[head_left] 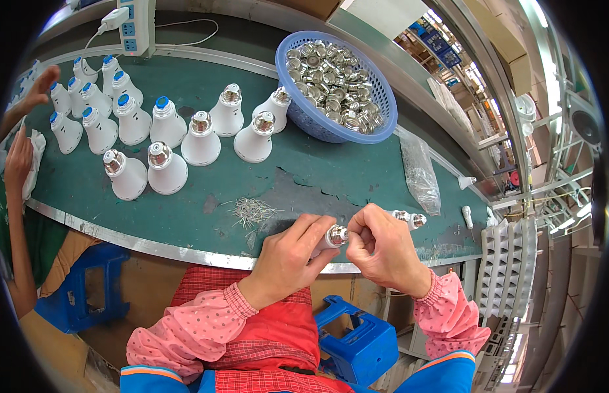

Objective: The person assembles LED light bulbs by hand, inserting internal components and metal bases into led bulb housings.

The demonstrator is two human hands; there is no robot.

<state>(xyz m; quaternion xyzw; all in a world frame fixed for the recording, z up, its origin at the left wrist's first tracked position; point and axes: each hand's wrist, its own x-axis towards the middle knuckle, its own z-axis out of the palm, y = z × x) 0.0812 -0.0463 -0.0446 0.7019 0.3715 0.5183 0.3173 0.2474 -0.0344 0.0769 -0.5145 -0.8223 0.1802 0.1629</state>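
My left hand is wrapped round a white light bulb, its silver screw cap pointing right. Thumb and fingers of my right hand are pinched together right beside the cap's tip; whatever they hold is hidden or too small to make out. Behind the right hand, the silver caps of other bulbs show. Left of my hands lies a loose pile of thin metal pins. Further left stand several white bulbs with bare silver caps and several with blue tops.
A blue plastic basket full of metal screw caps stands at the back. Beside it lies a clear plastic bag. A power strip rises at the far left. Another person's hands are at the left edge. Blue stools stand below the table.
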